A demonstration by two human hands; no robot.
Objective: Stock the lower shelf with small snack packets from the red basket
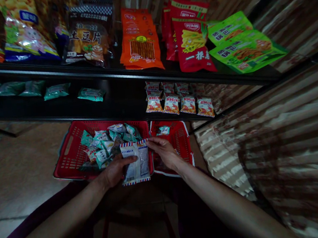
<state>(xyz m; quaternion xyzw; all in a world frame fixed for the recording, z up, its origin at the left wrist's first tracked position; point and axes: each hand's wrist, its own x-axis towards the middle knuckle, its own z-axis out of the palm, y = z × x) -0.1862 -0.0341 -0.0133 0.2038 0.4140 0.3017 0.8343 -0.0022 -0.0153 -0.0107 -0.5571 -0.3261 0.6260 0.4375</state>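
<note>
A white snack packet (141, 164) with red-and-blue striped ends is held upright between my two hands, its printed back towards me. My left hand (118, 168) grips its left side, the thumb lying across the front. At the top right corner, my right hand (163, 149) pinches the striped edge. Behind the packet stands a red basket (66, 147) heaped with small teal and white packets (100, 144). A smaller red basket (183, 139) is beside it on the right, with a teal packet (164, 130) inside; my right forearm hides part of it.
On the lower black shelf (123, 96) are a row of teal packets (57, 91) and rows of small white-and-orange packets (171, 103). Larger bags, including orange packs (140, 39), red bags (193, 44) and green bags (246, 47), fill the upper shelf. A corrugated covering (304, 135) borders the right side.
</note>
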